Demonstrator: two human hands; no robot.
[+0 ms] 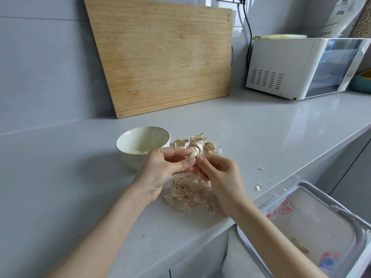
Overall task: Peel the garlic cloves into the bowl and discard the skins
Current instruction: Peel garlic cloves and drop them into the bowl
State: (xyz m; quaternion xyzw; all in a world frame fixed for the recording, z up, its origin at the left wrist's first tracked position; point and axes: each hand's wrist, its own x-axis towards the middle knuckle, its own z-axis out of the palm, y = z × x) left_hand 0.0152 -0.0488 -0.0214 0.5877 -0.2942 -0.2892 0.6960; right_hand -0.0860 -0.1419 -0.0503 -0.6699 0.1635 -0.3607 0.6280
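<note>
Head view: left hand (pixel 160 167) and right hand (pixel 218 175) raised over worktop (pixel 60 177), both pinching one garlic clove (pixel 193 154) at fingertips (each grip closed on it). Cluster of unpeeled cloves (pixel 198 144) on worktop just behind, beside white bowl (pixel 128 141). Few peeled cloves (pixel 136 151) inside bowl. Heap of skins (pixel 190 195) below hands, near worktop edge. Lined bin (pixel 325 199) open lower right. Wooden cutting board (pixel 160 57) leans against wall.
</note>
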